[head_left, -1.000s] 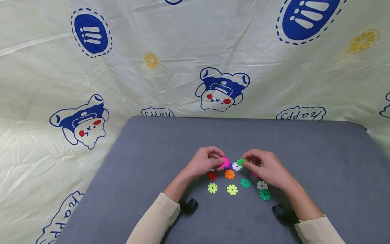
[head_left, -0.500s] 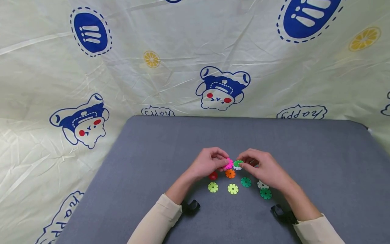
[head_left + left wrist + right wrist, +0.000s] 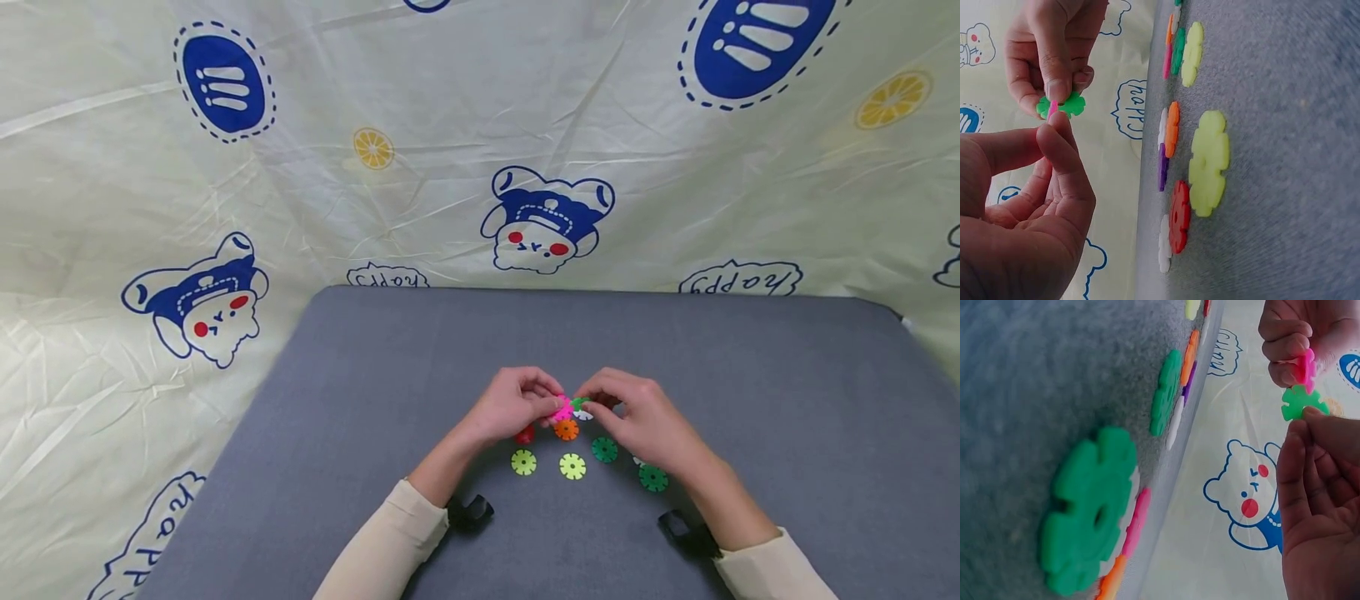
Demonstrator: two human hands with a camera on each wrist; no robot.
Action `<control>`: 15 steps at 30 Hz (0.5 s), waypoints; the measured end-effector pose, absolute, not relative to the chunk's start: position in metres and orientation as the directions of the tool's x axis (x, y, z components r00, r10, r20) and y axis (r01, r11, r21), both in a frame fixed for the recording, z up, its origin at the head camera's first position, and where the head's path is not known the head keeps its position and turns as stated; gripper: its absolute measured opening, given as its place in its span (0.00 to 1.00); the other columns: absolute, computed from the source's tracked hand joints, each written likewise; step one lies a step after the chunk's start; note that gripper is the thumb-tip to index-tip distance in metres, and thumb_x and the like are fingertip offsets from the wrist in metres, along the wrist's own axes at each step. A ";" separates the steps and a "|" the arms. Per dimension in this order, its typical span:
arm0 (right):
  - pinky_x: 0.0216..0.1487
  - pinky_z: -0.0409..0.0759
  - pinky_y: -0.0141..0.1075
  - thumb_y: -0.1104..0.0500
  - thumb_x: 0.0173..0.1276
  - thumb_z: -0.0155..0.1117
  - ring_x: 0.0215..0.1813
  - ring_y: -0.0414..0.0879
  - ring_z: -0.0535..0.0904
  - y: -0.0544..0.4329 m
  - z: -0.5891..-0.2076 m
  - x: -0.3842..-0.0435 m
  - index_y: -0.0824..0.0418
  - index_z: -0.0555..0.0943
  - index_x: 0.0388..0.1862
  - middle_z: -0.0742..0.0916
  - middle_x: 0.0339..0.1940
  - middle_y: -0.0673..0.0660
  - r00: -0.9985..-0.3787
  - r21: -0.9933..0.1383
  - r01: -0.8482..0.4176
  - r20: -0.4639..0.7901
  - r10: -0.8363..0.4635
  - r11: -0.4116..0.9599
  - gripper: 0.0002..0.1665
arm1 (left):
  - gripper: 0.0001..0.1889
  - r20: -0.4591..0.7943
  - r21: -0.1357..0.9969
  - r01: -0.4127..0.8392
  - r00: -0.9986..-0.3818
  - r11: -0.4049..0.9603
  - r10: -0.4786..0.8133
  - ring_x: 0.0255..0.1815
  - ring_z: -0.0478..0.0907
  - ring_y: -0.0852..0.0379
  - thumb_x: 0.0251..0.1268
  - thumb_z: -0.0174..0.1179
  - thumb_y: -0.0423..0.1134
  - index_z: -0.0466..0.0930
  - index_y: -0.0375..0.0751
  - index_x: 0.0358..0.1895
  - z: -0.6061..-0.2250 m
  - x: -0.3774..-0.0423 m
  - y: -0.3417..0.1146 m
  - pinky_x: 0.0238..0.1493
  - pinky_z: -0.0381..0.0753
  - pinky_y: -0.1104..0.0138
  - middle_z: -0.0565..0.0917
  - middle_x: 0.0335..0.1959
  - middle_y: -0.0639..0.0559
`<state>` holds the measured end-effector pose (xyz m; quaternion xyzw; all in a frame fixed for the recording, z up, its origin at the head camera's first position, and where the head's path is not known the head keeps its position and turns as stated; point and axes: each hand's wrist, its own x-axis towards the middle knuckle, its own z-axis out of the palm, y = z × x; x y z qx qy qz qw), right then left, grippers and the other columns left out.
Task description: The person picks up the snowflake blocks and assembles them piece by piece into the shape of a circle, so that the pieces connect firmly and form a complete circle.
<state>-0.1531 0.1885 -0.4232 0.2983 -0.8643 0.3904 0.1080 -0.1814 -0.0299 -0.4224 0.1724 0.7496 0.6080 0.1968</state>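
Your grey worktop (image 3: 420, 350) lies beneath everything. Above it, your left hand (image 3: 517, 406) pinches the pink disc (image 3: 1309, 372) by its rim and your right hand (image 3: 641, 415) the green disc (image 3: 1300, 402) likewise. You hold them crosswise, edges seemingly meeting, each by its outer side, probably so neither grip covers the join. The loose discs (image 3: 573, 467) lie flat below, presumably for easy reach.
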 end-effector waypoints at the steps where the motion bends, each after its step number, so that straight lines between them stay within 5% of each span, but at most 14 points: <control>1: 0.32 0.77 0.31 0.68 0.61 0.69 0.34 0.36 0.75 0.188 -0.424 -0.153 0.50 0.83 0.39 0.82 0.35 0.43 -0.794 -0.603 -0.606 0.427 -0.433 0.518 0.13 | 0.03 -0.088 0.979 0.016 -0.865 0.202 0.494 0.28 0.81 0.48 0.64 0.63 0.34 0.82 0.41 0.40 -0.423 -0.181 -0.030 0.36 0.80 0.50 0.84 0.30 0.50; 11: 0.32 0.76 0.32 0.71 0.60 0.68 0.33 0.35 0.74 0.184 -0.428 -0.152 0.51 0.83 0.37 0.83 0.34 0.46 -0.758 -0.538 -0.652 0.464 -0.459 0.534 0.15 | 0.04 -0.101 0.975 0.005 -0.880 0.222 0.464 0.24 0.81 0.53 0.63 0.64 0.34 0.83 0.39 0.40 -0.430 -0.181 -0.025 0.23 0.76 0.64 0.83 0.28 0.50; 15: 0.30 0.76 0.33 0.70 0.60 0.69 0.32 0.35 0.74 0.182 -0.428 -0.152 0.51 0.83 0.37 0.83 0.33 0.45 -0.768 -0.539 -0.640 0.461 -0.444 0.547 0.14 | 0.04 -0.103 0.977 -0.001 -0.879 0.214 0.465 0.25 0.81 0.53 0.64 0.63 0.34 0.83 0.40 0.39 -0.430 -0.181 -0.026 0.27 0.79 0.60 0.84 0.29 0.50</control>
